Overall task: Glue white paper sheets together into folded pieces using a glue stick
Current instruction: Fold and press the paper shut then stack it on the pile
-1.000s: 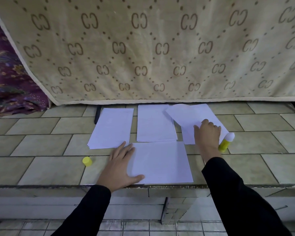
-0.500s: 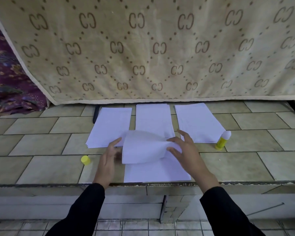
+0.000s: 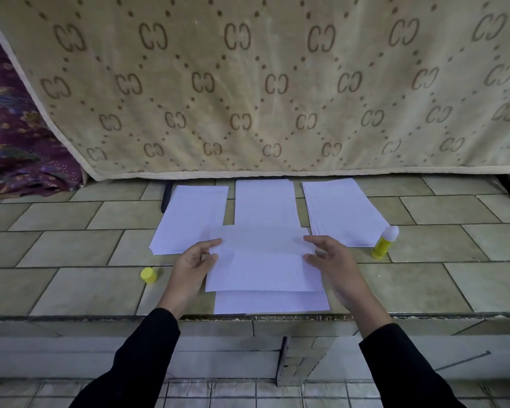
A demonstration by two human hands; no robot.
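Tiled worktop point(image 3: 71, 290), beige patterned blanket point(image 3: 248, 83) hanging behind, purple cloth point(image 3: 12, 142) far left. Left hand point(image 3: 193, 265) and right hand point(image 3: 336, 263) each pinch a side edge of the top sheet point(image 3: 262, 260), held flat just above the lower sheet point(image 3: 271, 303) and offset toward the back. This is likely a two-sided hold to square the edges before laying it down. Lower sheet lies at the worktop's front edge.

Glue stick point(image 3: 384, 242) stands upright and uncapped just right of the right hand, within easy reach; its yellow cap point(image 3: 148, 275) lies left of the left hand. Left stack point(image 3: 192, 219), middle stack point(image 3: 265, 201) and right stack point(image 3: 339, 210) line the back. The held sheet overlaps the fronts of the left and middle stacks and could nudge them.
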